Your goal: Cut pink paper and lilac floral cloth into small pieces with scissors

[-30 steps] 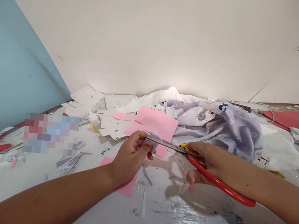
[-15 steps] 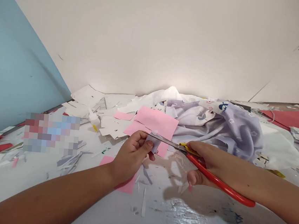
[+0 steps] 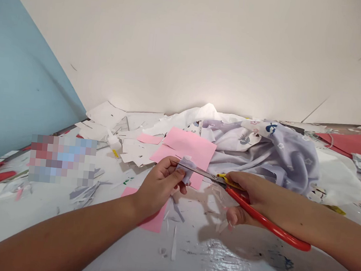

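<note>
While the left hand (image 3: pixel 158 186) pinches a lilac scrap (image 3: pixel 188 176), the right hand (image 3: pixel 264 194) grips scissors (image 3: pixel 239 198) pointing across that scrap toward the left.

Lavender scrap (image 3: pixel 188 176) partly hidden (behind left fingers (image 3: pixel 175 178)).

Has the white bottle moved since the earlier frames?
No. The white bottle shows no clear shift either way against the large white board behind it.

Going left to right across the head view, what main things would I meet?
Blue wall → white bottle → left hand → lavender scrap → right hand → red sheet.
</note>
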A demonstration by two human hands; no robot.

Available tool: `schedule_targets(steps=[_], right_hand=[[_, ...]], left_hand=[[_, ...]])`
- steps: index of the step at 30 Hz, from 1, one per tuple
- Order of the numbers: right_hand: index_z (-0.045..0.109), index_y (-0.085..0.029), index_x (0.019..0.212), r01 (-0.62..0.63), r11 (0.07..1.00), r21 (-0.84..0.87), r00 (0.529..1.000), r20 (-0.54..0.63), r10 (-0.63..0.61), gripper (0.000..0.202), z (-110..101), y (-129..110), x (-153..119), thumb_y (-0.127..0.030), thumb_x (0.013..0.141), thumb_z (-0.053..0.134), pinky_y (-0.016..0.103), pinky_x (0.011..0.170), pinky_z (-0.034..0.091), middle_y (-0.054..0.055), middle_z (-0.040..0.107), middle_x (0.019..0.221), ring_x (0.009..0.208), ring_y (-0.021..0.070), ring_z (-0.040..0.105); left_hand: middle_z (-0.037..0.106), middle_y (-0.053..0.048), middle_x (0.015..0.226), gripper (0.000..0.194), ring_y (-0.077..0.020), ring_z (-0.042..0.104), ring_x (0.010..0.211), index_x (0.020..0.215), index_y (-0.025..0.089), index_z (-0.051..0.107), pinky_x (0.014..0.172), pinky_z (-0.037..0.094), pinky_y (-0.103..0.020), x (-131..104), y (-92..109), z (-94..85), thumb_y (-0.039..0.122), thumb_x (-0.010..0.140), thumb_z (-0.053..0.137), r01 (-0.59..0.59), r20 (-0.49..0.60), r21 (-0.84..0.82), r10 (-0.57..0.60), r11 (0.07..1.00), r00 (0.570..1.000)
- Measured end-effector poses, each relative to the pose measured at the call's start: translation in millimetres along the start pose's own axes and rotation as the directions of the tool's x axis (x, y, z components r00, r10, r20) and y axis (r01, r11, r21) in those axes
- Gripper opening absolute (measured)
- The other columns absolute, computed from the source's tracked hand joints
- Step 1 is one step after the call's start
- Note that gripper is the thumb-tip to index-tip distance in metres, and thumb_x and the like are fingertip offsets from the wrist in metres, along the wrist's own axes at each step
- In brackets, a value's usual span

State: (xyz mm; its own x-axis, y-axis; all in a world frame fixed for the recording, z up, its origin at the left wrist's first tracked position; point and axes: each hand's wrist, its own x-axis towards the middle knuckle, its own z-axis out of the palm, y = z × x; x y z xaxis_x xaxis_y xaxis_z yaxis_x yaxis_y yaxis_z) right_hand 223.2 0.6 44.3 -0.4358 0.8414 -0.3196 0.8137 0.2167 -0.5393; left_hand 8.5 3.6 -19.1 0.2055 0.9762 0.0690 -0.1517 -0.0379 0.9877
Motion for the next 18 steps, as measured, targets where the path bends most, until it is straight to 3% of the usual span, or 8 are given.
schedule_targets(steps=[10,18], right_hand=[[0.043,-0.021,0.07,0.022,1.0,0.011,1.0,-0.009,-0.022,0.026,-0.8,0.2,1.0,-0.044,0.069,0.056,0.025,0.055,0.035,-0.002,0.05,0.069,0.062,0.0159,0.047],[0.043,-0.021,0.067,0.045,0.996,0.072,0.999,0.008,-0.046,0.019,0.4,2.2,3.8,-0.037,0.074,0.051,0.025,0.054,0.035,-0.001,0.061,0.072,0.064,0.0165,0.053]], left_hand=[[0.053,0.002,0.067,0.013,-0.01,0.053,0.055,0.084,0.019,0.049,0.043,0.046,-0.021,-0.9,0.7,1.5,0.031,0.082,0.05,-0.03,0.003,0.139,0.03,0.99,1.0],[0.052,0.002,0.07,0.012,-0.0098,0.053,0.056,0.084,0.019,0.048,0.041,0.045,-0.021,-1.9,0.4,1.6,0.031,0.082,0.05,-0.036,0.021,0.091,0.034,0.995,0.999]])
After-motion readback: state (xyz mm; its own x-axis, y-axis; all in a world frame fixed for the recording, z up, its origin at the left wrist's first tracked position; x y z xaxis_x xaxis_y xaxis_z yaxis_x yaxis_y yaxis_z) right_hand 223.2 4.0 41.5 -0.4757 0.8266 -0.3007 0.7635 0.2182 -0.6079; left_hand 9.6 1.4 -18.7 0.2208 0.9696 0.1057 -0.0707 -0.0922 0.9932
